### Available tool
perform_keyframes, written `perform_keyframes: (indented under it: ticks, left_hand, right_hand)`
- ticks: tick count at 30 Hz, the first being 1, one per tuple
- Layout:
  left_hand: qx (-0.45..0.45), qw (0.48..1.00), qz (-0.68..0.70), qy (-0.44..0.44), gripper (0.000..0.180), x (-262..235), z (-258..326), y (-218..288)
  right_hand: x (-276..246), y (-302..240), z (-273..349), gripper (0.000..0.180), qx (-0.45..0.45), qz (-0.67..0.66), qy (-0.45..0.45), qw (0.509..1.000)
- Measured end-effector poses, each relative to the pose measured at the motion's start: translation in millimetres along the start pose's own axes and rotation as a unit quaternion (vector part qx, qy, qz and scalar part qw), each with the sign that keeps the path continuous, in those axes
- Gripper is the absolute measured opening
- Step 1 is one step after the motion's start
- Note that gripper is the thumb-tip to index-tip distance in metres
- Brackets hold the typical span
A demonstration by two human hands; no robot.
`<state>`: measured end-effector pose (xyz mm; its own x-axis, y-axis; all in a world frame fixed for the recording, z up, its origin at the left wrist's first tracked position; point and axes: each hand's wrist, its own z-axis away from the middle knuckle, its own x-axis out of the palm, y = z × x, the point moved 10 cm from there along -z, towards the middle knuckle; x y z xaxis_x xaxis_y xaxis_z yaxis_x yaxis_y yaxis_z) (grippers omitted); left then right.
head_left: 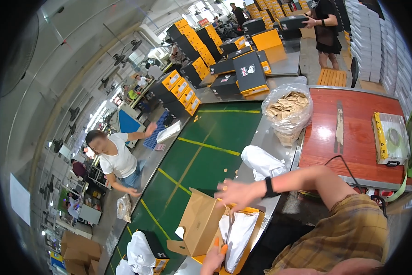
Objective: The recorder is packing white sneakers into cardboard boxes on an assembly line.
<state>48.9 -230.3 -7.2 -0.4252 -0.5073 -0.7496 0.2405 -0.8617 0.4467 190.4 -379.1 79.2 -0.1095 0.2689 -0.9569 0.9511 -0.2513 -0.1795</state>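
The white bundle lies in the open box, its length from one to seven o'clock, the right hand at its twelve, grip seemingly released, the nearer left hand at eight, grip unclear.

The box is brown inside, its wrapped bundle white, the conveyor green with yellow stripes.

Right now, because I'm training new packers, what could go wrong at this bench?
The raised lid might drop onto the left hand close by. The white bundle could catch under that lid if it shut. The bag, heaped with packets, might tip and spill.
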Motion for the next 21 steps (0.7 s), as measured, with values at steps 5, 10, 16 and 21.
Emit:
perform_keyframes:
  ticks: [5,10,16,21]
  left_hand:
    - [0.046,0.986,0.05,0.155,0.038,-29,63,40]
    - [-0.006,0.977,0.106,0.183,0.039,-24,77,48]
    - [0.09,0.927,0.252,0.262,0.04,-25,79,71]
    - [0.143,0.896,0.376,0.187,0.056,3,31,83]
  right_hand:
    - [6,145,120,0.095,0.387,0.024,0.038,0.921]
    - [37,180,149,0.109,0.43,-0.044,0.011,0.902]
    - [35,212,172,0.098,0.527,-0.177,0.046,0.83]
    - [5,158,160,0.072,0.366,-0.556,0.264,0.698]
